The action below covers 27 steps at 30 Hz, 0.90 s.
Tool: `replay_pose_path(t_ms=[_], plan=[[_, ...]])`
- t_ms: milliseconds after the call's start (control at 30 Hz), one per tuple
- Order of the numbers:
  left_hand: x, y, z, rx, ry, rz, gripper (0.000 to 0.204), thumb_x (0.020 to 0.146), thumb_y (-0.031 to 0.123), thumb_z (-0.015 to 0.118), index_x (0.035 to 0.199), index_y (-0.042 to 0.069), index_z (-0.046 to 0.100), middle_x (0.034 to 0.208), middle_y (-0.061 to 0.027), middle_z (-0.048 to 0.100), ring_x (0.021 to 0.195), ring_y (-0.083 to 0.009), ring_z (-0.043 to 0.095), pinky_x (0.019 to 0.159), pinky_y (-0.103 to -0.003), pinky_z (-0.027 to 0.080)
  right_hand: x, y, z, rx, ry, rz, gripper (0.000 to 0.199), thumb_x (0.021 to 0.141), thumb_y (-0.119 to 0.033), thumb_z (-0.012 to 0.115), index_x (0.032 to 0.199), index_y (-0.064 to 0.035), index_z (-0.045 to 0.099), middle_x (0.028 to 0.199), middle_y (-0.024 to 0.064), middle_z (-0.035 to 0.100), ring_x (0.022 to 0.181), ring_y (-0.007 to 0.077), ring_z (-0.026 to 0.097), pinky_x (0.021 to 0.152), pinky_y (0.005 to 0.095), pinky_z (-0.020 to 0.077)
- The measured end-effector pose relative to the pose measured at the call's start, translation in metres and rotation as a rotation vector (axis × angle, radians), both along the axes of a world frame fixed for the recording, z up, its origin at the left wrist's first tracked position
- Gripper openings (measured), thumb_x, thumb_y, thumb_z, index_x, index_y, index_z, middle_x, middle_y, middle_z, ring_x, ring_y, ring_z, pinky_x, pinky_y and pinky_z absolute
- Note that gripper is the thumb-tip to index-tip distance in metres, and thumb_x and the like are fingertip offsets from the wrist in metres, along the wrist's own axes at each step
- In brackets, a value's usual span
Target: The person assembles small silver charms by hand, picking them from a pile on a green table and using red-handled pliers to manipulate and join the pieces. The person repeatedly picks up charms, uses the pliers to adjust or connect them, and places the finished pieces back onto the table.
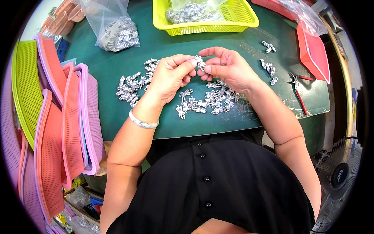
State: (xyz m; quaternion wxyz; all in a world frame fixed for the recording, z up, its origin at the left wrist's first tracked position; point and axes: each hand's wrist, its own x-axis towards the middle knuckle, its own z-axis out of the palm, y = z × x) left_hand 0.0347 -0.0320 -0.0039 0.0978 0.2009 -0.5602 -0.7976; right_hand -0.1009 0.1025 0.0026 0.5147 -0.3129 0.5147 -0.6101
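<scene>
Between both my hands, over the green table [163,43], is a small silver bear-shaped metal charm [200,62]. My left hand [173,72] pinches its left side with thumb and forefinger. On its other side, my right hand [228,68] grips it, thumb and fingers closed around its lower part. Similar silver charms [216,99] lie in a loose heap below my hands. Another cluster of charms [130,87] is beside my left wrist, partly hidden by the hand and forearm.
A yellow-green basket [206,28] holding bagged metal pieces stands at the far side, beside a clear bag of silver parts [119,37]. Red-handled pliers [298,91] lie right, near a few charms [268,67] and a red tray [313,56]. Stacked plastic baskets [91,117] line the left; a fan [339,175] stands lower right.
</scene>
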Motion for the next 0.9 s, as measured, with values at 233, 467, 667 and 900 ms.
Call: replay_pose_path(t_ms=[233, 467, 667, 900], plan=[[-0.0003, -0.0008, 0.0018, 0.067, 0.038, -0.011, 0.017, 0.085, 0.016, 0.057, 0.094, 0.002, 0.063, 0.067, 0.0, 0.057, 0.053, -0.0043, 0.048, 0.045, -0.016, 0.036, 0.0035, -0.0013, 0.0003, -0.038, 0.059, -0.09, 0.042, 0.078, 0.0, 0.06, 0.115, 0.0048, 0.041, 0.083, 0.0081, 0.061, 0.076, 0.0126, 0.059, 0.069, 0.0222, 0.0464], [-0.0013, -0.0011, 0.0033, 0.091, 0.046, -0.005, 0.017, 0.087, 0.013, 0.053, 0.096, 0.001, 0.062, 0.068, -0.0008, 0.057, 0.054, -0.0051, 0.048, 0.047, -0.017, 0.037, 0.0063, -0.0021, 0.0009, -0.035, 0.128, -0.15, 0.041, 0.076, 0.004, 0.058, 0.114, 0.0051, 0.042, 0.082, 0.0075, 0.059, 0.075, 0.012, 0.058, 0.07, 0.0226, 0.047], [-0.0009, -0.0014, 0.002, 0.1, 0.054, -0.01, 0.017, 0.087, 0.012, 0.053, 0.096, 0.0, 0.062, 0.069, -0.0008, 0.058, 0.055, -0.005, 0.048, 0.047, -0.017, 0.038, 0.0063, -0.0017, 0.0003, -0.05, 0.11, -0.142, 0.041, 0.077, 0.005, 0.057, 0.114, 0.0052, 0.042, 0.084, 0.0078, 0.059, 0.076, 0.0121, 0.058, 0.071, 0.0228, 0.0471], [-0.0001, -0.0013, 0.0018, 0.071, 0.075, -0.011, 0.017, 0.087, 0.012, 0.054, 0.097, 0.001, 0.062, 0.07, -0.0006, 0.058, 0.056, -0.0046, 0.049, 0.049, -0.016, 0.039, 0.0063, -0.0019, 0.0006, -0.055, 0.143, -0.149, 0.041, 0.076, 0.005, 0.058, 0.114, 0.0046, 0.043, 0.084, 0.0073, 0.06, 0.078, 0.011, 0.057, 0.073, 0.0224, 0.0466]])
